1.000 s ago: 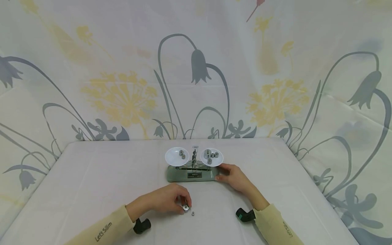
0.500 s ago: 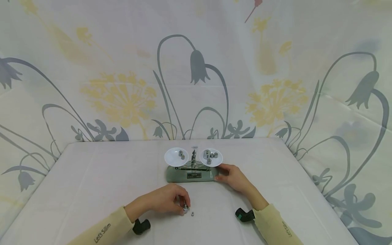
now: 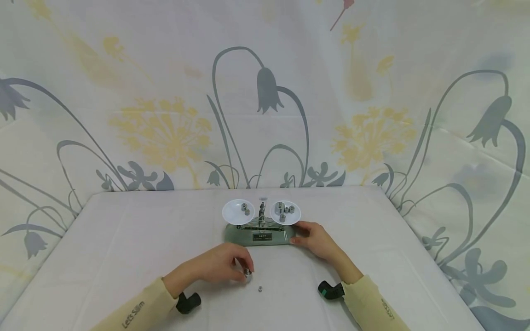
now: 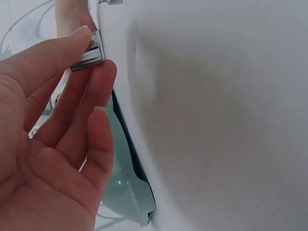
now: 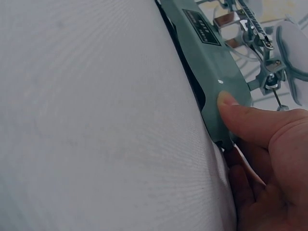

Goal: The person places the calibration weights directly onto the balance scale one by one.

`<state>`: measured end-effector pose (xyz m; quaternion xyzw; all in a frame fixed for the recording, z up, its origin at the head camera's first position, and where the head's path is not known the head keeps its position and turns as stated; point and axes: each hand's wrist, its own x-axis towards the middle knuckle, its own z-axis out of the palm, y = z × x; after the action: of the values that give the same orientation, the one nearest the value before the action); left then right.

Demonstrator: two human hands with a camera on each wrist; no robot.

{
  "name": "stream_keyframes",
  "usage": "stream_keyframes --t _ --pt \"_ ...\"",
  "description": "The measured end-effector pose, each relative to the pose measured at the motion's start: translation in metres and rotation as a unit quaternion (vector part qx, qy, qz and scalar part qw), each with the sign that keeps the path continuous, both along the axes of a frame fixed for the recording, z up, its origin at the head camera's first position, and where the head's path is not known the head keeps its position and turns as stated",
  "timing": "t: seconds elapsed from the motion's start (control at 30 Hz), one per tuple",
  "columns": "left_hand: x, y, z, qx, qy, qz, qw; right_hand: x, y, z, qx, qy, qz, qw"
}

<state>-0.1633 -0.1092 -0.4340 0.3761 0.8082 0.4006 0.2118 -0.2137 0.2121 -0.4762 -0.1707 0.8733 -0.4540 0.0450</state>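
Observation:
My left hand pinches a shiny metal balance weight between thumb and fingers, in front of the scale. In the left wrist view the weight shows its silvery side near the fingertips. A smaller weight stands on the table just right of that hand. At the back is a green two-pan balance scale. My right hand grips the right end of its base, the thumb on the front in the right wrist view. Two small weights lie on the left pan; several weights stand on the right pan.
A white cloth covers the table. Behind and at the sides hangs a floral curtain. Black wrist cameras jut out beneath both sleeves, close above the cloth.
My left hand has moved slightly left and toward the scale with the weight, away from the smaller weight. The right hand stays on the base.

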Motion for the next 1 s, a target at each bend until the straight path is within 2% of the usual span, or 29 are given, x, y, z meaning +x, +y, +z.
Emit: stream_keyframes --t 0.17,0.7,1.0 --pt "-0.001 -0.004 0.006 0.0 0.009 0.003 1.0 0.0 0.0 0.0 -0.001 -0.002 -0.001 1.0" --pt "-0.009 -0.028 0.019 0.008 0.078 0.026 0.9966 0.001 0.0 0.001 0.004 0.001 -0.001 1.0" --pt "-0.012 -0.042 0.027 0.012 0.088 0.05 0.9948 0.001 -0.001 0.003 0.004 -0.006 -0.003 1.0"
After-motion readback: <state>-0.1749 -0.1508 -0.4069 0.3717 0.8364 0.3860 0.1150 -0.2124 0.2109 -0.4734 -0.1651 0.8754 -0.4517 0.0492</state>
